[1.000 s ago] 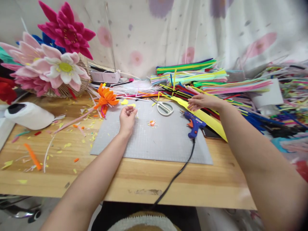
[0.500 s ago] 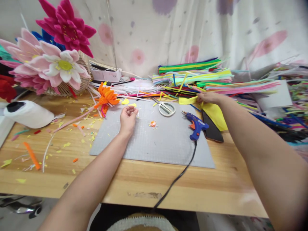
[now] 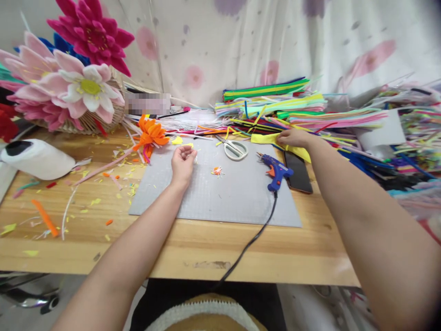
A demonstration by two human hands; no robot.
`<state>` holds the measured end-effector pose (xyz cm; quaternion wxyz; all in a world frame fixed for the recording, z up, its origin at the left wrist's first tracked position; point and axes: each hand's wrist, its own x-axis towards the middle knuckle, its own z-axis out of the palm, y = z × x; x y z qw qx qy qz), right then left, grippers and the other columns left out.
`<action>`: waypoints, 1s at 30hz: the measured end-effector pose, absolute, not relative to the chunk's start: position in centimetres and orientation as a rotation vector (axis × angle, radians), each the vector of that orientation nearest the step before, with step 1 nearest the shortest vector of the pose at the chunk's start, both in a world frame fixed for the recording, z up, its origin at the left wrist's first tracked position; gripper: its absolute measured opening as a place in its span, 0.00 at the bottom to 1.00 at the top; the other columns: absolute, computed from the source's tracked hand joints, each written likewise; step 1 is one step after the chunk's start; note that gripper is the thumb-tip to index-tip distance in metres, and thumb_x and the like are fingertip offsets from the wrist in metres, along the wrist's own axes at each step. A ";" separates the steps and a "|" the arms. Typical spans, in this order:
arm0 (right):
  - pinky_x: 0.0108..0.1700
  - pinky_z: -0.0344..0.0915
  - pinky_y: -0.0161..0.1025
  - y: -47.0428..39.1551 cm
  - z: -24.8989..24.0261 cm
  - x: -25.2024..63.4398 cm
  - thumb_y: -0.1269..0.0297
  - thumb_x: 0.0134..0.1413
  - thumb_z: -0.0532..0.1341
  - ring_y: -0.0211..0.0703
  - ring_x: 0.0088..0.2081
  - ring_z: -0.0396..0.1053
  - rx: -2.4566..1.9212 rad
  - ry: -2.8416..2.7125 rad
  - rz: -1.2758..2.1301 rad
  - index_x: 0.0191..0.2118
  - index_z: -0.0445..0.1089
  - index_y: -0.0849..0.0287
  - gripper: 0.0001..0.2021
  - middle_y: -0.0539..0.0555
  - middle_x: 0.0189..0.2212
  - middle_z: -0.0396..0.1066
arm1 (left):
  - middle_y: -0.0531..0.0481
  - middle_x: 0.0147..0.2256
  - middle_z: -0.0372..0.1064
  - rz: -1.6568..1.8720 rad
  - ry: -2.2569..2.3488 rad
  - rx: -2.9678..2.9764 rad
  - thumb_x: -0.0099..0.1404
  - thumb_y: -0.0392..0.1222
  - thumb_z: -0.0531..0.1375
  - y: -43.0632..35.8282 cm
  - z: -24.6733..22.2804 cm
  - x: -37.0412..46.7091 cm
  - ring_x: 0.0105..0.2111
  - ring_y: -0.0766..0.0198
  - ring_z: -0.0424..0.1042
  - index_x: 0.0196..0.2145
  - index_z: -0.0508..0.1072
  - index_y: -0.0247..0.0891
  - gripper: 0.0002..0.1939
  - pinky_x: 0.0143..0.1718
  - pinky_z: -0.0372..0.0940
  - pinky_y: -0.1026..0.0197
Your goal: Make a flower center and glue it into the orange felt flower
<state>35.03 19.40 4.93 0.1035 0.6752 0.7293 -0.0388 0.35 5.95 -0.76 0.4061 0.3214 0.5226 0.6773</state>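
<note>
My left hand [image 3: 183,164] rests over the left part of the grey cutting mat [image 3: 213,202], its fingers curled round something small and pale that I cannot make out. At the mat's far right edge my right hand [image 3: 294,138] pinches a yellow sheet [image 3: 263,138], partly hidden under the hand. A small orange and white tuft [image 3: 217,171] lies mid-mat. Scissors [image 3: 236,150] with pale handles are behind it. To the right lies a blue glue gun [image 3: 276,172], its nozzle toward the upper left. A black phone [image 3: 299,172] sits beside the mat, below my right hand.
An orange fuzzy flower [image 3: 150,134] lies at the mat's far left corner. Bundles of coloured stems [image 3: 268,103] line the back. Large fuzzy flowers [image 3: 91,87] and a white roll [image 3: 41,160] stand left, among scraps. The glue gun's cord [image 3: 253,241] crosses the table's front edge.
The yellow sheet lies lower and flatter, uncovering more of the phone. My right hand still holds it. The whole view has shifted slightly, and my left hand stays about where it was on the mat.
</note>
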 end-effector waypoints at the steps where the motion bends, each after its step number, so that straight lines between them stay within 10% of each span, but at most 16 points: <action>1: 0.38 0.57 0.32 18.9 5.1 34.9 0.65 0.57 0.54 0.37 0.39 0.68 2.005 2.147 -0.161 0.43 0.73 0.60 0.13 0.56 0.42 0.73 | 0.53 0.28 0.66 1.713 1.314 0.819 0.52 0.31 0.61 5.9 -0.8 0.3 0.26 0.72 0.64 0.33 0.65 0.38 0.10 0.31 0.61 0.66; 10: 0.41 0.60 0.40 12.6 8.8 30.0 0.62 0.51 0.59 0.42 0.36 0.67 2.533 2.580 -0.200 0.38 0.72 0.64 0.12 0.60 0.35 0.73 | 0.52 0.30 0.66 1.729 1.302 0.865 0.53 0.34 0.63 5.8 -1.0 0.4 0.31 0.69 0.68 0.33 0.65 0.39 0.11 0.34 0.64 0.65; 19: 0.32 0.63 0.37 8.4 1.8 18.8 0.65 0.45 0.61 0.36 0.29 0.63 1.990 3.046 -1.732 0.32 0.66 0.57 0.06 0.49 0.26 0.65 | 0.52 0.29 0.67 1.645 1.378 1.020 0.51 0.34 0.62 5.5 -1.3 0.8 0.28 0.69 0.66 0.33 0.66 0.38 0.10 0.32 0.61 0.65; 30: 0.38 0.65 0.40 7.5 -1.2 17.6 0.57 0.40 0.63 0.39 0.35 0.68 1.804 2.986 -2.081 0.35 0.63 0.55 0.15 0.51 0.33 0.70 | 0.53 0.30 0.71 1.367 1.540 1.529 0.52 0.35 0.61 4.7 -1.5 1.4 0.20 0.71 0.58 0.34 0.68 0.39 0.10 0.26 0.55 0.63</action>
